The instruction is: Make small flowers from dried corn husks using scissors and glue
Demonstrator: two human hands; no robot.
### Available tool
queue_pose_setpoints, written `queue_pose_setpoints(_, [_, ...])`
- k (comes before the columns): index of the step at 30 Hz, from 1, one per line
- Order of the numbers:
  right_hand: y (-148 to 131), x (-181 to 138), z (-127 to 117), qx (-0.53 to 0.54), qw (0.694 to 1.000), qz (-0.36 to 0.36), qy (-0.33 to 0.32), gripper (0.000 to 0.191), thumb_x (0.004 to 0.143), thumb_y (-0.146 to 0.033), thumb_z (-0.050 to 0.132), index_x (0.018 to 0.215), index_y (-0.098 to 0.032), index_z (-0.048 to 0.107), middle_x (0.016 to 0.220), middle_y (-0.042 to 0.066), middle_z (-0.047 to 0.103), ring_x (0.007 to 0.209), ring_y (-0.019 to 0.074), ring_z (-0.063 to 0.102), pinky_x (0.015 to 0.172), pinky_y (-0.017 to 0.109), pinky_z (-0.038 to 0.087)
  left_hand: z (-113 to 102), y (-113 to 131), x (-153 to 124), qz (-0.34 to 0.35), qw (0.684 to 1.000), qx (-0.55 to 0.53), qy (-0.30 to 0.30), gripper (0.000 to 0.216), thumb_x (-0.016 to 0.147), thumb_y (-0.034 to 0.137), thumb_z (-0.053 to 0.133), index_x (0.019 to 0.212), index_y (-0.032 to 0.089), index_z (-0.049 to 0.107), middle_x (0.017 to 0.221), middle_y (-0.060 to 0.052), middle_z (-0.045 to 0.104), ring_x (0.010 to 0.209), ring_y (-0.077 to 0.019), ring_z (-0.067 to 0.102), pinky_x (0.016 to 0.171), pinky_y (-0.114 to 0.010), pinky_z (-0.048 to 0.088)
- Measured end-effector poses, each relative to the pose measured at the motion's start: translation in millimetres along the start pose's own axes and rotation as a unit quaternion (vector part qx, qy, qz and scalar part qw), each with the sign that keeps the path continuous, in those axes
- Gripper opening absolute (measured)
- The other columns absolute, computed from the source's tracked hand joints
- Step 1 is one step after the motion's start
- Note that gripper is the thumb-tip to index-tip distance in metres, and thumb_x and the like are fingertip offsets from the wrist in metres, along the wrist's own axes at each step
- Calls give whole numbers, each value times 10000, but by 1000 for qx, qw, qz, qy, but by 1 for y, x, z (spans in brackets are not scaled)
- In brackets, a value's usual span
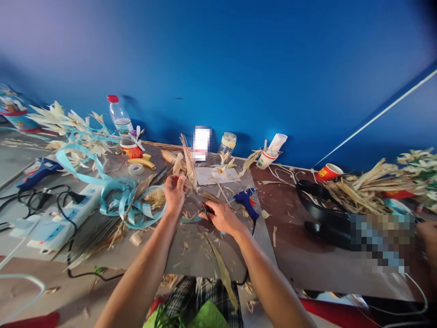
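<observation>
My left hand (pixel 175 193) is closed, thumb and fingers pinching a pale dried corn husk (pixel 178 163) that sticks up from the fingertips. Another tall husk (pixel 189 159) rises just behind and to the right of it. Below and right, my right hand (pixel 223 217) grips black-handled scissors (pixel 209 211), whose blades point up and left toward the left hand. A blue glue gun (pixel 247 202) lies to the right of that hand. Close to my left wrist, a loose coil of light blue ribbon (pixel 118 193) spreads over the table.
On the left are a white power strip (pixel 70 221), thin wires (pixel 94 239) and another glue gun (pixel 39 173). Along the wall stand a bottle (pixel 119 116), a jar (pixel 228 142) and a paper cup (pixel 268 157). A black basket-like object (pixel 327 218) and husk bundle (pixel 362 187) sit right.
</observation>
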State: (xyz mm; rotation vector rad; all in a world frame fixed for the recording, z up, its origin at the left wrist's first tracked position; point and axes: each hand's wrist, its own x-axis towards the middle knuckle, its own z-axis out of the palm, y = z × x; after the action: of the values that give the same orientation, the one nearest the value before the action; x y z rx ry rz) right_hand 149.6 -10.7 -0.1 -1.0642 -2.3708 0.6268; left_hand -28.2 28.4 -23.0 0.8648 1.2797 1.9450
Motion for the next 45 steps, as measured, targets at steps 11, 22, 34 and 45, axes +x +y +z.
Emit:
queue_pose_setpoints(11, [0, -1, 3, 25, 999, 30, -2, 213, 803, -394, 583, 728, -195, 589, 591, -26, 525, 547, 100, 421, 525, 214, 281, -2, 1, -1, 38, 999, 25, -30, 326, 744, 406, 624, 940, 148, 653, 730, -28, 622, 538, -78, 480, 515, -211, 387])
queue_pose_setpoints(22, [1, -2, -16, 365, 917, 153, -51, 356, 726, -472, 613, 880, -153, 584, 563, -46, 470, 500, 83, 432, 496, 213, 315, 0, 1, 2, 18, 998, -28, 61, 306, 701, 301, 664, 927, 166, 508, 665, 46, 506, 501, -50, 454, 468, -174, 367])
queue_pose_setpoints(34, [2, -1, -15, 406, 892, 153, -129, 307, 709, -421, 666, 815, -144, 585, 580, -51, 461, 469, 55, 413, 479, 203, 311, 3, 6, -3, 3, 1000, -5, 27, 312, 695, 332, 662, 912, 159, 521, 662, 37, 522, 497, -53, 452, 458, -179, 364])
queue_pose_setpoints(45, [4, 0, -15, 372, 902, 174, -130, 298, 717, -418, 655, 830, -149, 594, 555, -58, 459, 477, 66, 408, 494, 206, 301, 3, 6, -3, -4, 1000, -9, 19, 285, 694, 324, 655, 885, 163, 518, 654, 38, 527, 471, -51, 443, 446, -184, 356])
